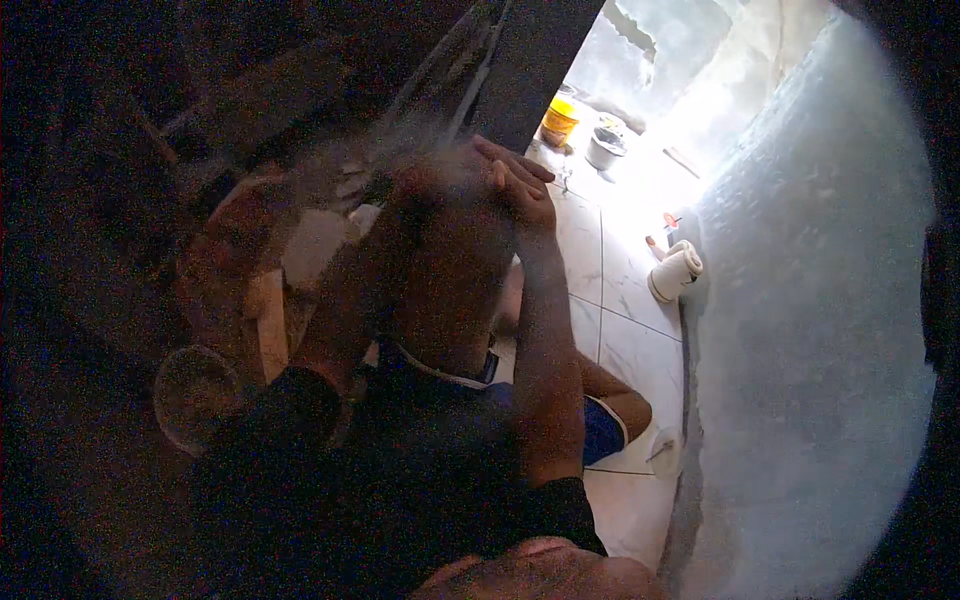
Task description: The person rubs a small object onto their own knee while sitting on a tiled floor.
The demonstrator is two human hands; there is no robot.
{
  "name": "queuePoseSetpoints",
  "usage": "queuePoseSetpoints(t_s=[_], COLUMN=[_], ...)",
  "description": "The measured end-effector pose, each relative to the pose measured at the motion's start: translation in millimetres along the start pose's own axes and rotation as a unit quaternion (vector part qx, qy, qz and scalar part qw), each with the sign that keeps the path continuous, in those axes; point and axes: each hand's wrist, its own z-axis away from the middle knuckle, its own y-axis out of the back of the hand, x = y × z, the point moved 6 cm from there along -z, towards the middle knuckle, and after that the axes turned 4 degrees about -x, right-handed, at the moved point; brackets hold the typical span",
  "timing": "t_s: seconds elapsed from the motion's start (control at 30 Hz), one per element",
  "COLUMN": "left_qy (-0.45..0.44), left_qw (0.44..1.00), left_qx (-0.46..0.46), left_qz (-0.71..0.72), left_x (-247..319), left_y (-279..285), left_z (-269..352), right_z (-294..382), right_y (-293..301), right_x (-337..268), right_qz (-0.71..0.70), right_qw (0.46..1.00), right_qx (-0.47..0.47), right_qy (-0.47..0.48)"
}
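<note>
My right hand (521, 184) is raised in front of me at the lower edge of a dark upright panel (536, 67), its fingers bent and pointing forward. My left hand (420, 184) is close beside it, blurred and deep in shadow. A pale blur or haze lies over both hands. Whatever may be between them is hidden, so I cannot tell what either hand holds. Below my forearms are bent bare legs and blue shorts (604, 431).
White tiles (637, 307) run along a grey plastered wall (810, 300). On them stand a yellow bucket (561, 124), a pale bucket (604, 150) and a cream roll (671, 276). In the dark at left are a wooden piece (271, 322) and a round translucent container (191, 397).
</note>
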Motion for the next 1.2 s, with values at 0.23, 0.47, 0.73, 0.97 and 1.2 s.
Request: queuePoseSetpoints(t_s=[0.23, 0.47, 0.73, 0.97, 1.2], left_qy=[-0.048, -0.048, 0.056, 0.101, -0.047], left_qw=[0.999, 0.998, 0.997, 0.993, 0.999], left_qx=[-0.009, 0.015, 0.037, 0.037, 0.014], left_qz=[-0.012, 0.036, 0.035, 0.045, 0.016], left_x=[47, 40, -7, -2, 49], left_y=[-2, -7, -12, -4, -10], left_z=[-19, -32, -15, -7, -25], right_z=[1, 4, 12, 9, 10], right_y=[-8, 15, 14, -8, 0], right_x=[-11, -3, -5, -19, -7], right_qz=[0.068, 0.014, -0.018, 0.097, -0.074], right_qw=[0.997, 0.999, 0.999, 0.994, 0.997], right_qx=[-0.023, 0.029, 0.029, 0.039, 0.036], right_qy=[0.038, 0.014, 0.021, -0.001, -0.015])
